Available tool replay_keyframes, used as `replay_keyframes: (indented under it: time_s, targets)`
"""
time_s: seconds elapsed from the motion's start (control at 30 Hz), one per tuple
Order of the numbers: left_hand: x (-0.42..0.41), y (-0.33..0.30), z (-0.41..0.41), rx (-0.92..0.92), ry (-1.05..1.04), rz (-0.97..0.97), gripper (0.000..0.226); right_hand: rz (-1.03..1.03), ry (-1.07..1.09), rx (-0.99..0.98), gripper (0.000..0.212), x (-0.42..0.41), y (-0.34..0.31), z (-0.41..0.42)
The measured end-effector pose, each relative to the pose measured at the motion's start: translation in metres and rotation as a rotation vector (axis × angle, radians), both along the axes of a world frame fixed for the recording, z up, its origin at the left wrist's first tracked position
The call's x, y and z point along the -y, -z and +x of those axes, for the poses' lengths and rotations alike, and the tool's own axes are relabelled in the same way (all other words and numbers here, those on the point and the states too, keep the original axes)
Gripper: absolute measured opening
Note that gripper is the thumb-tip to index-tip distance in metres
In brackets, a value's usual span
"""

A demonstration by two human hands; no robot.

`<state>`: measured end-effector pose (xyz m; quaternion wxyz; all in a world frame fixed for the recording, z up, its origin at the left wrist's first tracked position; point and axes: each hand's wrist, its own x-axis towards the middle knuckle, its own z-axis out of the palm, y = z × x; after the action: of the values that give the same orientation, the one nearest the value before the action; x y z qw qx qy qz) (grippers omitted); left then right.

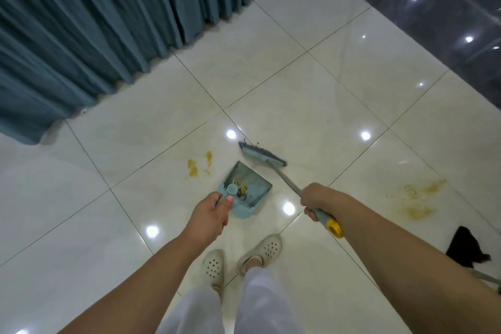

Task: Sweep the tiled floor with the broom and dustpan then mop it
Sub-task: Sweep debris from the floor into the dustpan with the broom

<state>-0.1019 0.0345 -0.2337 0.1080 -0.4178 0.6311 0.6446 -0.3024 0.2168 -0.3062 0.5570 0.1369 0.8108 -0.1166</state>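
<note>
Nearest: white trouser legs (244, 304) and two cream perforated clogs (240, 259), toes pointing up the frame, standing on glossy cream floor tiles (271, 62) with thin dark grout lines.

Left hand (210, 215) wraps the short handle of a pale teal dustpan (244, 190), thumb lying along the top. Pan mouth faces away from the person, towards the broom; whether the pan sits on the tile or is held just above it, cannot tell. Comb teeth are moulded along its near rim, with a round knob at the handle joint. Inside lies a small heap of debris (241, 187), yellow and dark bits mixed. No readable brand or lettering on pan.

Right hand (315, 202) is clenched round the broom (271, 161) where the grey metal shaft meets a teal grip; a yellow end cap (335, 228) juts out behind the wrist. The shaft slants forward and left to a narrow teal head with dark bristles, just beyond the pan's far edge. No writing legible on the broom.

Left of the pan: yellow-brown stains (199, 164) on the tile. Right, well apart: a larger, fainter smear (416, 198) of the same colour.

Right edge: a black rag-like object (465, 248) on the floor, and beside it a pale rod partly behind the forearm.

Far: a teal pleated curtain (95, 35) reaching the floor across upper left; a dark polished slab (433, 8) upper right. Ceiling lights reflect as white spots on both surfaces.
</note>
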Motion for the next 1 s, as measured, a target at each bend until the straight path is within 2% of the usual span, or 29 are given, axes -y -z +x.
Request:
replay_keyframes:
  time_s: [0.1,0.23,0.33,0.37,0.47,0.57,0.67,0.73,0.83,1.0]
  targets:
    - [0.001,0.001,0.005,0.006,0.04,-0.037,0.027,-0.009,0.088,0.019,0.018,-0.019,-0.011,0.03]
    - [0.003,-0.002,0.005,0.025,0.13,-0.106,0.028,-0.039,0.167,0.071,0.017,-0.027,-0.04,0.058]
    - [0.006,-0.004,0.005,0.125,0.357,-0.405,0.037,-0.08,0.204,0.123,0.01,-0.035,-0.062,0.065]
    - [0.006,-0.004,0.004,0.121,0.368,-0.401,0.037,-0.093,0.207,0.128,0.008,-0.037,-0.068,0.066]
    - [0.006,-0.01,0.005,0.067,0.281,-0.217,0.03,-0.135,0.228,0.098,0.01,-0.038,-0.076,0.067]
    - [0.015,-0.009,0.012,0.039,0.249,-0.268,0.032,-0.144,0.223,0.013,0.019,-0.034,-0.069,0.061]
    - [0.022,-0.004,0.023,0.038,0.277,-0.319,0.036,-0.12,0.224,-0.048,0.016,-0.025,-0.051,0.054]
    - [0.023,0.0,0.03,0.053,0.314,-0.331,0.035,-0.1,0.285,-0.018,0.01,-0.018,-0.044,0.059]
    - [0.021,0.003,0.036,0.057,0.398,-0.332,0.032,-0.1,0.207,0.02,0.012,-0.015,-0.038,0.079]
    - [0.027,-0.004,0.038,0.019,0.404,-0.248,0.029,-0.126,0.216,0.137,0.01,-0.028,-0.064,0.11]
